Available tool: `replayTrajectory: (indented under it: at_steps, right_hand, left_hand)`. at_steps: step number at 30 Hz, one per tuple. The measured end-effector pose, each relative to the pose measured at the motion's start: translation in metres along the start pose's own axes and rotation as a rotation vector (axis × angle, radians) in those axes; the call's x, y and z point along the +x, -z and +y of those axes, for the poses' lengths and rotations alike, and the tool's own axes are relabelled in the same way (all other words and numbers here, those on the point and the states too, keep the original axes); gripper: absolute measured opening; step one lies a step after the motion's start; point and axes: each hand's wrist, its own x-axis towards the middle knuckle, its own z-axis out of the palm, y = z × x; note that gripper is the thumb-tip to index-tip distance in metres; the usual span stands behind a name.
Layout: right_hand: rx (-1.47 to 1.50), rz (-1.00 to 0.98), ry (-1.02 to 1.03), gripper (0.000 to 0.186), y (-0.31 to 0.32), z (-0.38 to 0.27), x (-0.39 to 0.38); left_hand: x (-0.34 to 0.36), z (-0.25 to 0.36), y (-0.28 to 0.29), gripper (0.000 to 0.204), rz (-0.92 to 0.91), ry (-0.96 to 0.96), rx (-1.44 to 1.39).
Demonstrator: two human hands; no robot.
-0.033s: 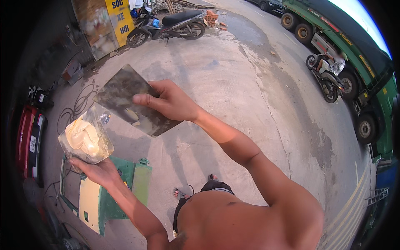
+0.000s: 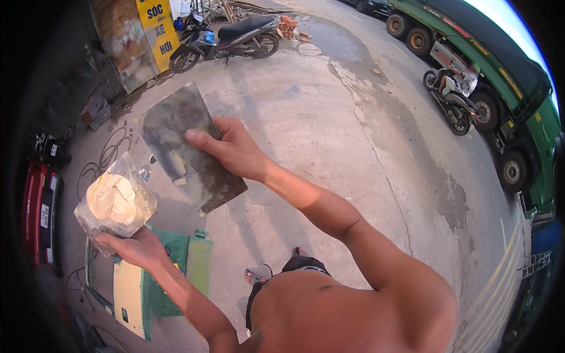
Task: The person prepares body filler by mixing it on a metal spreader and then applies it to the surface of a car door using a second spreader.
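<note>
My left hand [image 2: 138,247] grips the lower edge of a square, see-through plate [image 2: 144,203], its thumb on top. A thick mound of cream-coloured putty [image 2: 113,197] lies on that plate. Higher up and to the right, my right hand [image 2: 238,147] pinches a dark, smeared rectangular sheet [image 2: 203,182], thumb on the near face and fingers hidden behind. The sheet is held tilted, apart from the putty plate. Below my left forearm lies a green vehicle door panel [image 2: 162,294] with a cream-coloured patch [image 2: 128,288].
A parked motorbike [image 2: 235,38] stands at the back beside a yellow sign [image 2: 158,32]. Coiled hose [image 2: 106,156] lies on the concrete at left, near a red bumper [image 2: 36,206]. On the road at right, a person rides a motorbike [image 2: 456,106] alongside a green truck [image 2: 500,76].
The dark sheet has turned in my right hand's grip to stand steeper. My left hand and the putty plate have shifted slightly left and down. The whole view has moved a little.
</note>
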Motion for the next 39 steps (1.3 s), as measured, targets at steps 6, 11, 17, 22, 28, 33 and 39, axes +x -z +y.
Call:
replayTrajectory:
  at_steps: [6,11,17,22,28,33,39]
  right_hand:
    - [-0.066,0.418,0.012,0.034,-0.018,0.035,-0.038]
    - [0.061,0.574,0.288,0.035,0.015,-0.007,-0.016]
    - [-0.164,0.466,0.559,0.033,0.008,-0.011,-0.045]
    - [-1.135,-0.389,0.283,0.023,0.042,-0.035,-0.053]
    - [-1.091,-0.342,0.686,0.027,-0.037,-0.072,-0.162]
    - [-1.048,-0.335,0.666,0.028,-0.038,-0.102,-0.165]
    - [-0.984,-0.396,0.812,0.02,-0.042,-0.111,-0.154]
  left_hand:
    - [-0.022,-0.055,0.047,0.068,-0.252,0.042,0.493]
    - [-0.032,-0.052,0.036,0.062,-0.666,-0.07,0.832]
    - [-0.082,-0.042,-0.01,0.057,-0.192,0.304,0.082]
    - [-0.102,-0.024,-0.001,0.056,-0.038,0.289,0.092]
    - [-0.176,0.012,0.026,0.06,0.111,-0.172,0.4]
    - [-0.205,0.035,0.035,0.06,0.094,-0.244,0.372]
    - [-0.204,0.057,0.041,0.055,0.08,-0.282,0.169]
